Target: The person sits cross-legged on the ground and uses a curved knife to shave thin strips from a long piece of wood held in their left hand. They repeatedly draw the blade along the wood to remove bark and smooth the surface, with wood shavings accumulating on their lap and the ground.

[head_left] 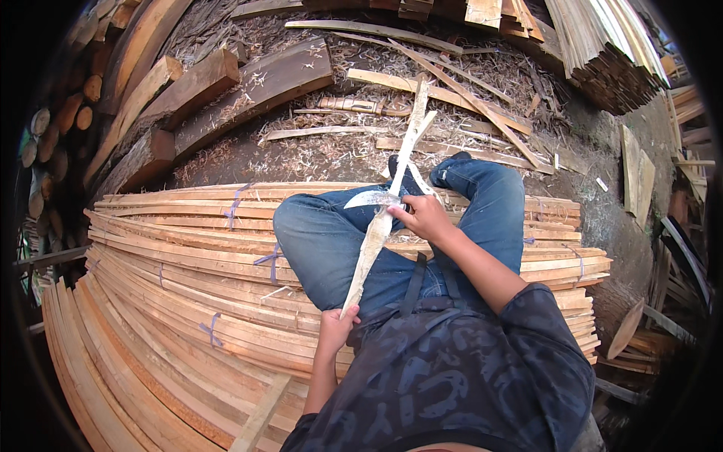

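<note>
A long, pale, peeled stick (pixel 372 250) with a side prong near its far end slants away from me between my bent knees. My left hand (pixel 337 329) is closed around its near end, by my left hip. In my right hand (pixel 425 217) is a knife, whose curved, hooked blade (pixel 370 199) points left and lies across the middle of the stick. The knife's handle is mostly hidden by my fingers. Beyond my feet, the far end of the stick reaches over the shaving-covered ground.
I sit on bundles of sawn wooden strips (pixel 188 286) tied with purple string (pixel 212 330). Thick beams (pixel 248 94) lie at the far left, beside stacked logs (pixel 54 162). Loose slats (pixel 467 94) cross the ground ahead. A stack of thin boards (pixel 602 53) stands far right.
</note>
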The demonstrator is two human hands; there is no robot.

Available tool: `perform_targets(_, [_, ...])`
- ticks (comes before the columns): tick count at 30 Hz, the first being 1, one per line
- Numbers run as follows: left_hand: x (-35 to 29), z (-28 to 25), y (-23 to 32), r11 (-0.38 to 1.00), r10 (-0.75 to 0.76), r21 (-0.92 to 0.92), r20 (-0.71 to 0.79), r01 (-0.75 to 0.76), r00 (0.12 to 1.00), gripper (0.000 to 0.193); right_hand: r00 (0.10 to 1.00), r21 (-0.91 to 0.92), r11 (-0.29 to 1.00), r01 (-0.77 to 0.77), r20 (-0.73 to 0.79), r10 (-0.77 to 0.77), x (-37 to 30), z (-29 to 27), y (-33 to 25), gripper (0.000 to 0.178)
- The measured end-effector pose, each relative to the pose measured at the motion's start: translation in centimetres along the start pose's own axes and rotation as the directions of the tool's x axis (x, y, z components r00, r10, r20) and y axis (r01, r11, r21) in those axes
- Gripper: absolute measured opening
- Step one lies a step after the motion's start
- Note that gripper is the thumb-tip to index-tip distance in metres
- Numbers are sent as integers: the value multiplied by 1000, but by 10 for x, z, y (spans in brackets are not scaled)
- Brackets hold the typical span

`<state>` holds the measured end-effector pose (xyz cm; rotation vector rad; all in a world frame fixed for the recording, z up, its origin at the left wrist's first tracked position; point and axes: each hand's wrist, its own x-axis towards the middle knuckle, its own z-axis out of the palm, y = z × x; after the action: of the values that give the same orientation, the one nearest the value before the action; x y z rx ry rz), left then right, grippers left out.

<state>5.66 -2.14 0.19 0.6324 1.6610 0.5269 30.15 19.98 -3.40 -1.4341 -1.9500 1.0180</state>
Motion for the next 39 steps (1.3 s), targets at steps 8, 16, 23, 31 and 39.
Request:
perform_targets(8, [-46,5,-5,892,240,441,-286,-95,928,38,980,-218,975,-50,176,90,-27,-17,-15,60])
perform_targets(16, [-39,11,-24,736,403,670,-323,-94,857,35,954,-447,892,-65,236,187,-14,-15,-29,66])
perform_targets(23, [-29,8,-18,767,381,630,-292,-123,878,37,983,-670,727,149,183,-32,21,-15,-3,70])
perform_targets(31, [-28,8,-15,794,364,597,-308,-119,879,38,996,-690,720,70,91,-10,27,-22,7,65])
perform_targets(39, [-23,15,-16,791,349,606,-326,-89,879,38,965,-590,775,227,246,-95,6,-8,-20,61])
